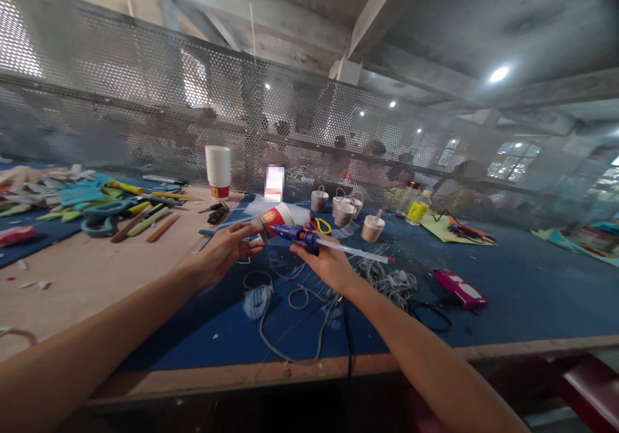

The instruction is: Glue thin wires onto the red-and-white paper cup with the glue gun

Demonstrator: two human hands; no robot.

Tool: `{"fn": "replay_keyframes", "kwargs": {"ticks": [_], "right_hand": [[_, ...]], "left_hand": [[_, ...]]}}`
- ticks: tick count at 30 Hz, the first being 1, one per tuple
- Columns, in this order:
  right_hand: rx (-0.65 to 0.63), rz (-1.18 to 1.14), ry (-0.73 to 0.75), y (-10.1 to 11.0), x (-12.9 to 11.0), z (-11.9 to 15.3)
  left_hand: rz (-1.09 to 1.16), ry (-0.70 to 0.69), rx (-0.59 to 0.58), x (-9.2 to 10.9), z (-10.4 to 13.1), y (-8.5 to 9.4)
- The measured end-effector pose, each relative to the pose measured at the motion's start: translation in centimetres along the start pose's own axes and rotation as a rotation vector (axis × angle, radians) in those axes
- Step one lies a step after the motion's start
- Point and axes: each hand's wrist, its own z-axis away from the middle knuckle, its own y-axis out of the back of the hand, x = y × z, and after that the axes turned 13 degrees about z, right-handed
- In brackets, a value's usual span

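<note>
In my left hand (232, 246) is a red and white paper cup (278, 217), tipped on its side, its lower part looking greyish. My right hand (329, 262) grips a blue glue gun (294, 233), and a long clear glue stick (360, 251) sticks out of its back. The gun's nozzle points at the cup near my left fingers; whether it touches cannot be made out. Below my hands lies a tangle of grey cord (387, 281), with loose loops and thin glue strands on the blue table cover.
Several small cord-wrapped cups (345, 214) stand behind my hands. A stack of paper cups (218, 171) is at the back left, near scissors (104, 213) and paper scraps. To the right are a yellow-labelled bottle (418, 208) and a magenta box (460, 289). A perforated metal screen (145, 91) borders the table.
</note>
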Motion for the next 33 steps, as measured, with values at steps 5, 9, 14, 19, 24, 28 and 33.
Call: {"fn": "replay_keyframes", "kwargs": {"ticks": [5, 9, 14, 19, 24, 28, 33], "right_hand": [[-0.015, -0.001, -0.004, -0.05, 0.03, 0.01], [-0.021, -0.001, 0.004, -0.18, 0.14, 0.07], [-0.012, 0.008, 0.012, -0.2, 0.16, 0.14], [-0.026, -0.009, 0.008, 0.03, 0.0, 0.08], [-0.028, -0.002, 0.012, 0.19, -0.12, 0.01], [-0.033, 0.002, 0.006, 0.2, -0.12, 0.01], [-0.022, 0.015, 0.02, 0.09, -0.04, 0.03]], "left_hand": [[-0.01, -0.005, -0.007, 0.01, 0.06, -0.02], [0.0, 0.001, 0.008, 0.11, 0.25, -0.27], [0.026, 0.011, 0.028, 0.14, 0.23, -0.33], [0.029, 0.02, 0.022, 0.2, 0.34, -0.4], [0.036, 0.03, 0.033, 0.15, 0.15, -0.31], [0.068, 0.025, 0.059, -0.05, -0.15, -0.11], [0.09, 0.027, 0.056, -0.14, -0.29, 0.02]]}}
